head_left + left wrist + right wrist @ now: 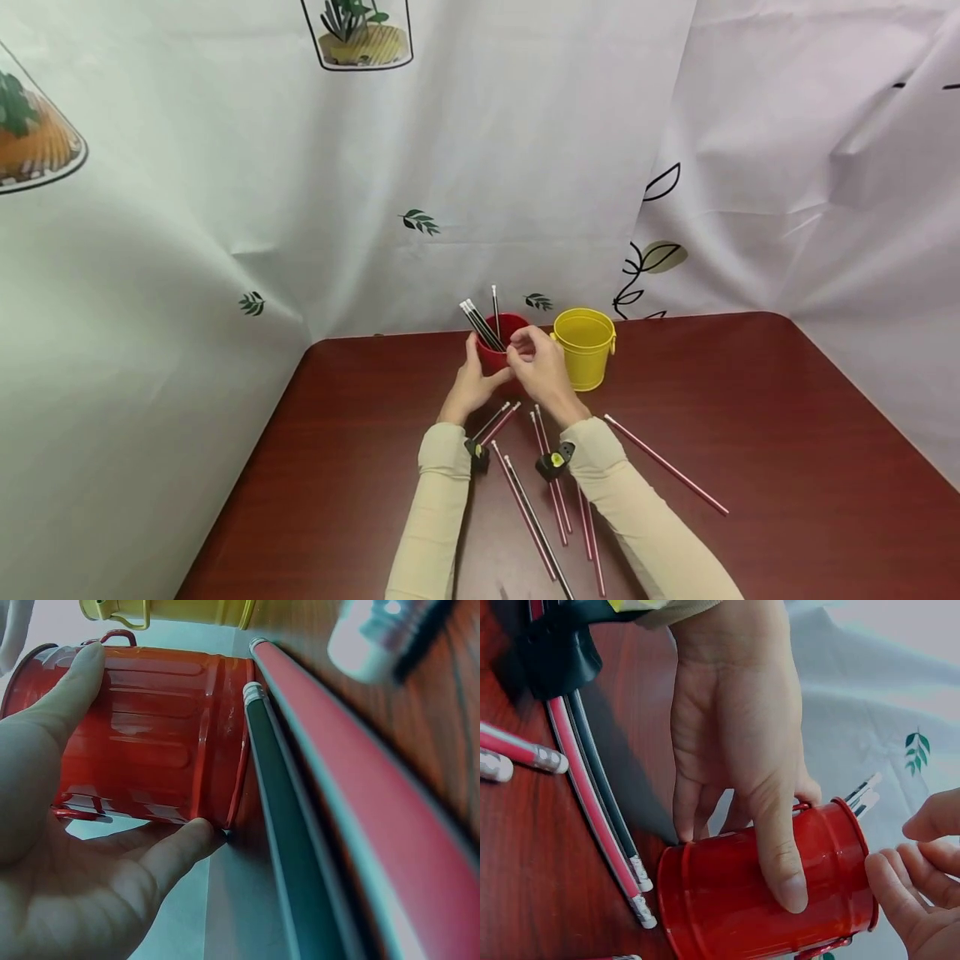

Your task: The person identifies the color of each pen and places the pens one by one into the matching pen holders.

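Observation:
My left hand (467, 390) grips a small red metal bucket (150, 727) from its left side, thumb and fingers spread around its wall. Several black pencils (480, 323) with white erasers lean inside the bucket, eraser ends up. Another black pencil (496, 310) stands more upright in it. At the bucket's right rim is my right hand (546, 371), fingers loosely bent, with a fingertip at the rim. No object shows between its thumb and fingers in the right wrist view (922, 900). A black pencil (274, 780) and a pink pencil (352, 772) lie beside the bucket's base.
A yellow bucket (587, 362) stands right of the red one. Several pink and black pencils lie on the brown table (337, 467) under and between my forearms. One pink pencil (667, 465) lies apart at the right. A white printed curtain (525, 167) hangs behind the table.

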Available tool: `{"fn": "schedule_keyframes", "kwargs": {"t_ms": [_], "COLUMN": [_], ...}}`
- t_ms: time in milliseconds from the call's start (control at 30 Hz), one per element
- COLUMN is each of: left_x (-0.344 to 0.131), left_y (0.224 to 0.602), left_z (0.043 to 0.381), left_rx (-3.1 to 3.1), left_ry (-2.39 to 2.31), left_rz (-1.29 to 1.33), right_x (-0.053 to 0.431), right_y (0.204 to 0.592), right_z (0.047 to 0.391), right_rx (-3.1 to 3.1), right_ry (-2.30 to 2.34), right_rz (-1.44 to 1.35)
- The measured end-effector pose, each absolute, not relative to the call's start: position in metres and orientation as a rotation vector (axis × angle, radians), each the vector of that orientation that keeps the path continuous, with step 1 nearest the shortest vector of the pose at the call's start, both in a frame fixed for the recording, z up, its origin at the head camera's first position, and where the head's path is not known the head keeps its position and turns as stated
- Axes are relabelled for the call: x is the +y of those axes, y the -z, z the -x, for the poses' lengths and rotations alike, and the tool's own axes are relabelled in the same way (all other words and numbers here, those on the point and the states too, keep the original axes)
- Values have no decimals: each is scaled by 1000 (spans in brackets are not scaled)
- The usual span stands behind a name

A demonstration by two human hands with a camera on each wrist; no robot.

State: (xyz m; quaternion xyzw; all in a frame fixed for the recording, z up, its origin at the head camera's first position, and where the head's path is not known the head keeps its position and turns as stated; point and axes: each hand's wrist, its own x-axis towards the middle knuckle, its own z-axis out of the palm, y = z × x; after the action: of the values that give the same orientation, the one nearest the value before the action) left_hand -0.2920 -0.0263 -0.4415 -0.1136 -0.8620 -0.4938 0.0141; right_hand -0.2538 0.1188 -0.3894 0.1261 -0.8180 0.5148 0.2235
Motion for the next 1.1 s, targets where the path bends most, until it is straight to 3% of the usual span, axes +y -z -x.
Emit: {"fn": "schedule_keyframes", "kwargs": {"t_ms": [367, 1100], "left_x": [-27, -28], "left_y": [439, 444], "left_z": [298, 290], "left_rx": [-2661, -2663], "left_ry": [1548, 1607], "left_rz": [370, 328], "right_x": [124, 108], "right_y": [401, 414], "right_z": [239, 193], "right_rx": [-2314, -3115], "right_ry": [-1521, -1101], "right_rz": [-238, -309]}}
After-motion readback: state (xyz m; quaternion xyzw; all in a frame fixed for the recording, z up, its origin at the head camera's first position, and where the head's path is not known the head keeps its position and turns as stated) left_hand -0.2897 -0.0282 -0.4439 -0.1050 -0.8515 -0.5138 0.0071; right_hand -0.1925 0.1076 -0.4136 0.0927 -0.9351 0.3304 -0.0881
